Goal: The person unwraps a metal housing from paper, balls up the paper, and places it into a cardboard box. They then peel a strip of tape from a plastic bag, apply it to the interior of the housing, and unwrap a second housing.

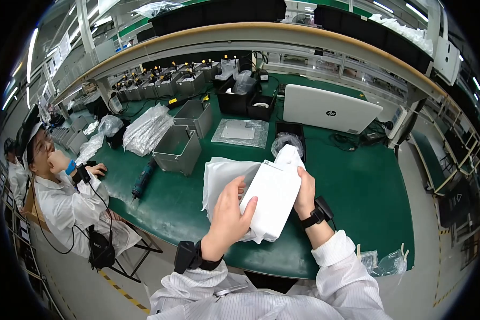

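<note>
A flat white rectangular pack [270,197] in thin white wrapping is held up over the near edge of the green bench [357,176]. My left hand [228,216] grips its lower left side, thumb on the front face. My right hand [305,192] holds its right edge, fingers behind it. Loose white wrapping [221,178] spreads out to the left behind the pack. Both wrists wear black bands.
Two open grey metal boxes [178,149] stand mid-bench, with a blue-handled tool [143,181] beside them. Silver plastic bags [146,128] lie at left, a closed white laptop [328,109] at right, black trays [245,98] behind. A seated person in white [64,197] is at far left.
</note>
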The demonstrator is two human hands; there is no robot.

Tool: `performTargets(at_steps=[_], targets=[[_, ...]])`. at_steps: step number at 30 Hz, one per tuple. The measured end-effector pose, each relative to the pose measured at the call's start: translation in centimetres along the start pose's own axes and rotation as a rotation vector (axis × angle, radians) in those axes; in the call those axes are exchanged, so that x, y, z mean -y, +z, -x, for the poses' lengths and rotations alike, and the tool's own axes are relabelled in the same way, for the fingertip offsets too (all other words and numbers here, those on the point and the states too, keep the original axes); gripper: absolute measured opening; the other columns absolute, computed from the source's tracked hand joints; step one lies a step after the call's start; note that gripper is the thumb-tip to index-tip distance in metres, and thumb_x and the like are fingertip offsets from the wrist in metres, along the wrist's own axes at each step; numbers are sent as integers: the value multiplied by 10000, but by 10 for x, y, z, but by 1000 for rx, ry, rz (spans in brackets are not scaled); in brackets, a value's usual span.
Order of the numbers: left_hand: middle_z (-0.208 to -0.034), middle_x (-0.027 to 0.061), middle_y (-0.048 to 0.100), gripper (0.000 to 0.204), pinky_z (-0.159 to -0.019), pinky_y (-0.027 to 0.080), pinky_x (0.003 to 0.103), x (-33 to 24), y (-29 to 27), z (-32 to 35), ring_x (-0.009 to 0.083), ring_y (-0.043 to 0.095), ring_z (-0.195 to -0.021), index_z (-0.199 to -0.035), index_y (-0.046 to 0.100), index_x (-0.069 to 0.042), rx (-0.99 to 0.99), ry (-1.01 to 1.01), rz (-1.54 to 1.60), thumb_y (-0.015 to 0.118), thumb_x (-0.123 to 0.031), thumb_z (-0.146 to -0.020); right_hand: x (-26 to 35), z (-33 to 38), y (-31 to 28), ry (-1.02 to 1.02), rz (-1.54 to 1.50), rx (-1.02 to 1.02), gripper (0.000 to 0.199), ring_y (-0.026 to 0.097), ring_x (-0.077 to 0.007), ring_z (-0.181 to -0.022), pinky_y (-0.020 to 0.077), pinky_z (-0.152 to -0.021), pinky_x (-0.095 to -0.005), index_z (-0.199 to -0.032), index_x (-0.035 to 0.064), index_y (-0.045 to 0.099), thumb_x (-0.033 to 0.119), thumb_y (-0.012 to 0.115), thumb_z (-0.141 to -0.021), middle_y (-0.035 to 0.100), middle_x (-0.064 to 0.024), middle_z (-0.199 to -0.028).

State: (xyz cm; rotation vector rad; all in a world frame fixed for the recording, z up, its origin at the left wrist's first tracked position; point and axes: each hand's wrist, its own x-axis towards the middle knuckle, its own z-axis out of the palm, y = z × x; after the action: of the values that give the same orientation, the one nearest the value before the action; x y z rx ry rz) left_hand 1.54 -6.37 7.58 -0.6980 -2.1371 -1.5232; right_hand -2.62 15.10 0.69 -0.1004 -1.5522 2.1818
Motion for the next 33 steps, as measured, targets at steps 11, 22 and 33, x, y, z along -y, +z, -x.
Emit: performTargets(at_steps=[11, 22, 33], targets=[[-1018, 12, 647, 347, -799, 488, 246, 54, 5, 11, 71, 603, -885, -1204, 567, -32, 379, -672, 878, 514, -314, -1008, 3, 12, 15, -93, 96, 67, 501, 629, -179, -835, 492, -755, -321, -1044, -79, 625, 363, 390, -1031, 676, -121, -949], [-1039, 16, 650, 342, -804, 487, 253, 44, -29, 32, 85, 607, -906, -1202, 568, -64, 79, -766, 973, 494, -339, -1013, 9, 18, 24, -220, 229, 126, 497, 612, -191, -973, 462, -873, -303, -1183, -92, 572, 349, 390, -1043, 646, -151, -1101], [-1066, 24, 652, 338, -803, 511, 260, 44, -44, 49, 98, 628, -905, -1211, 559, -66, -71, -727, 1106, 479, -332, -1018, 14, 18, 18, -419, 443, 189, 453, 576, -109, -776, 451, -702, -269, -988, -72, 629, 314, 400, -1050, 655, -52, -857]])
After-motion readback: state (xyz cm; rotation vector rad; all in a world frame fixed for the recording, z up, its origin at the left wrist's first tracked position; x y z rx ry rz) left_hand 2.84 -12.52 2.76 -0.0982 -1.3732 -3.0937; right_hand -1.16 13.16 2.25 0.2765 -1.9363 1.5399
